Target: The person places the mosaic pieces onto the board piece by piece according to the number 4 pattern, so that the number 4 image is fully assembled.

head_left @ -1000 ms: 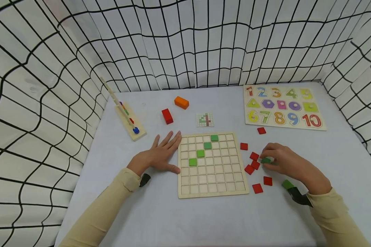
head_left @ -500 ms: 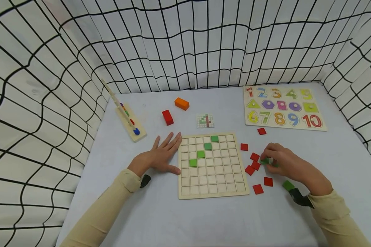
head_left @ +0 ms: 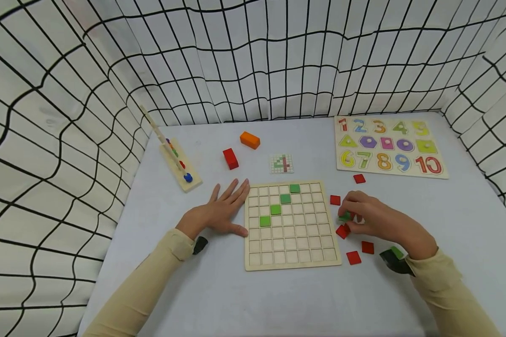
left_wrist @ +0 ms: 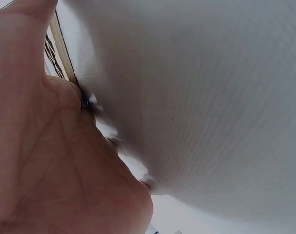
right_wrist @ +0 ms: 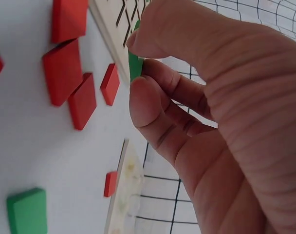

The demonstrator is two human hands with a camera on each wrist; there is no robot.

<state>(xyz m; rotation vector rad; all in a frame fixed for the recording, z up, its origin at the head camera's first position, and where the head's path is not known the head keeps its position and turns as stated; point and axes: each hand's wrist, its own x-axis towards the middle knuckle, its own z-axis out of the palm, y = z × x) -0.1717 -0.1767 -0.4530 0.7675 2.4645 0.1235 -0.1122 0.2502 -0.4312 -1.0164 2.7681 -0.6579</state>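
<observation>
Right hand (head_left: 370, 216), green tile (head_left: 344, 216) pinched, shifted nearer right edge of grid board (head_left: 290, 244). Right of board: one red tile (right_wrist: 83, 103) now hidden in head view; loose green tile (head_left: 398, 252) more covered by wrist device (head_left: 395, 263).

The left arm (head_left: 141, 283) slants in from the near left, sleeve down to the wrist, and its left hand (head_left: 217, 214) lies back up, fingers spread toward the far side, thumb pointing right. From the near right, the right arm (head_left: 451, 292) angles far and leftward, the bent fingers of its right hand (head_left: 375, 216) meeting the thumb in a pinch.
</observation>
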